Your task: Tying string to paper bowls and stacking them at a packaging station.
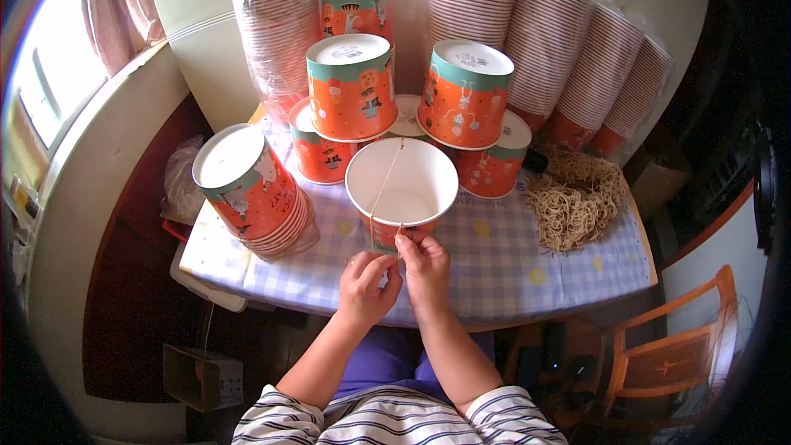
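Note:
An orange paper bucket with a white inside (pixel 432 177) stands upright in front of me, mouth up. A thin beige string (pixel 386 177) runs from a small hole near its far rim across the mouth to the near rim. My left hand (pixel 367 287) is closed in a pinch on the string, just below the near rim. Beside it, my right hand (pixel 425 274) pinches the string at the near rim, its fingers against the bucket's outer wall. The fingertips of both hands almost meet. The exact course of the string between them is partly hidden.
Upside-down orange buckets with green bands (pixel 353 95) are piled behind. A leaning nested stack (pixel 255 198) stands at left. Tall wrapped bucket stacks (pixel 548 49) line the wall. A heap of beige strings (pixel 577 202) lies at right on the checked tablecloth (pixel 511 280). A wooden chair (pixel 671 354) is lower right.

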`<state>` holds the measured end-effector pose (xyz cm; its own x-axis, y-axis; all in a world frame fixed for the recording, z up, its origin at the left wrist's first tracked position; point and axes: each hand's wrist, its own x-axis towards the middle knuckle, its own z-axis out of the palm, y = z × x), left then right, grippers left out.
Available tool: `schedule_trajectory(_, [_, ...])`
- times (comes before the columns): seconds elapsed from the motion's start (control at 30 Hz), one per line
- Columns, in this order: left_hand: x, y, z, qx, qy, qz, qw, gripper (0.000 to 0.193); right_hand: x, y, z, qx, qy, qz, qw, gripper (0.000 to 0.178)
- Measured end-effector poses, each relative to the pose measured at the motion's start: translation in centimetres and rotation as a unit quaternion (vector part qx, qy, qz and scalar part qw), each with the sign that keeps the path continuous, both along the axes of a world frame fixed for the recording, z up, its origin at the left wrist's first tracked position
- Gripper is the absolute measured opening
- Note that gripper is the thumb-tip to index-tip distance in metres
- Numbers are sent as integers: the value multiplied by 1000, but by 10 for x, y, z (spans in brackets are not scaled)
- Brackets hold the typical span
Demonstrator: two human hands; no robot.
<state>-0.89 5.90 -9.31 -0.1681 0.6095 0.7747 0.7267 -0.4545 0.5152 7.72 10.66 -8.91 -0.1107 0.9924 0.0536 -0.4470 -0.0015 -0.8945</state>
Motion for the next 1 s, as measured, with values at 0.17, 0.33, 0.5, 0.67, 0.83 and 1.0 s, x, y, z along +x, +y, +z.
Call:
schedule_trajectory(0.17, [-1, 0, -2, 3, -1, -3, 1000, 20, -3, 1, -3, 21, -38, -50, 998, 11])
schedule_trajectory(0.33, [-1, -1, -2, 1, 17, -7, 1000, 20, -5, 1, 0, 25, -16, -74, 997, 15])
schedule_trajectory(0.5, [-1, 0, -1, 5, 22, -8, 1000, 20, -7, 3, -4, 42, -33, -102, 993, 14])
schedule_trajectory(0.67, [0, -1, -1, -10, 15, -6, 1000, 19, -9, -1, -2, 34, -13, -85, 996, 15])
schedule_trajectory(0.83, [0, -2, -1, -22, 7, -7, 1000, 22, -2, -4, -1, 5, -23, -20, 1000, 16])
schedule_trajectory(1.0, [-1, 0, -1, 1, 28, -8, 1000, 19, -3, -6, 13, -21, -1, -16, 1000, 10])
